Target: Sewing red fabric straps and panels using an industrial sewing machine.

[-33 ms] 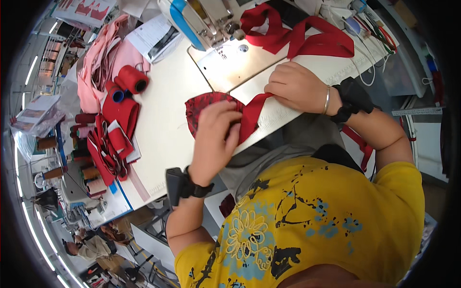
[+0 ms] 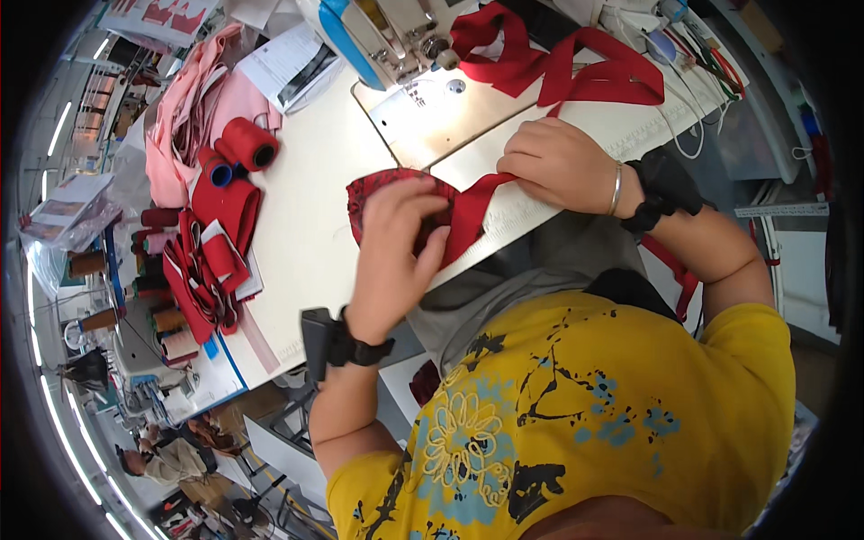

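Note:
My left hand rests over a rounded, dark-patterned red fabric piece near the table's front edge, thumb out and fingers apart, slightly blurred. A plain red strip adjoins the piece's right side and runs up to my right hand, whose closed fingers grip it. Beyond that hand, loose red loops of band lie on the table, right of the sewing machine's head and metal plate.
On the left of the white table are pink fabric, red thread cones, red cut pieces and papers. Cords hang at the right. Another person is in the lower-left background.
My left hand has shifted slightly left and toward me on the patterned piece, its thumb now farther from the fingers. My right hand is almost unmoved, still gripping the strip.

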A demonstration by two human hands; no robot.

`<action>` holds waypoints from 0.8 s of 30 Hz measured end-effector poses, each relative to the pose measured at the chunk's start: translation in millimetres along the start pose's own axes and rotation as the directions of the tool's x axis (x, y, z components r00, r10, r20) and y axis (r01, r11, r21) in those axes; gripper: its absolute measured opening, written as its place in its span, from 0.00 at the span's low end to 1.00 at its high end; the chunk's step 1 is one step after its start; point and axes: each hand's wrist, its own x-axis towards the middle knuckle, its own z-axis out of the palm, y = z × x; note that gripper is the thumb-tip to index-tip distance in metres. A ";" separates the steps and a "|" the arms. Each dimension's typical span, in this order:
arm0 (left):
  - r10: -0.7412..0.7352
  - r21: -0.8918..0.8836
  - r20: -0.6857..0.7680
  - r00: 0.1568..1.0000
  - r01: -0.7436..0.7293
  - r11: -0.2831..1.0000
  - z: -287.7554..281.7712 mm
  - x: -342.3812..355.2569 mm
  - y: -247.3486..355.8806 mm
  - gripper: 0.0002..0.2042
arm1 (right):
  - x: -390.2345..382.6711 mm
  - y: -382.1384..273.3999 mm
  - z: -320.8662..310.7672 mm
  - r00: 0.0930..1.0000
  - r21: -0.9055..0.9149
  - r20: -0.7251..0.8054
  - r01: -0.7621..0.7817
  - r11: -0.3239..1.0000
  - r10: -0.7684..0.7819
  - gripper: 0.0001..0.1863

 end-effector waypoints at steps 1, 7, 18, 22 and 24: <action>-0.030 -0.003 0.065 0.997 0.030 1.000 -10.3 3.5 0.0 0.22 | -2.4 -5.8 -2.4 0.998 0.078 -0.038 -0.052 0.996 0.056 0.12; -0.036 0.255 0.350 0.936 -0.058 0.965 -16.5 25.0 3.0 0.36 | -12.8 -29.5 -4.0 0.991 0.214 -0.133 0.004 0.977 0.026 0.17; -0.023 -0.003 0.389 0.921 0.027 1.000 -2.5 7.3 32.9 0.15 | -50.6 -35.9 -30.1 0.839 0.815 -0.029 -0.295 0.500 0.543 0.21; -0.039 -0.045 0.356 0.934 0.059 0.997 -14.5 3.1 57.2 0.14 | -44.3 -34.5 -23.0 0.930 0.788 -0.072 -0.169 0.592 0.362 0.24; -0.029 -0.006 0.328 0.944 0.032 0.999 -19.8 1.1 66.4 0.15 | -40.0 -47.2 -30.1 0.938 0.853 0.034 -0.207 0.480 0.344 0.25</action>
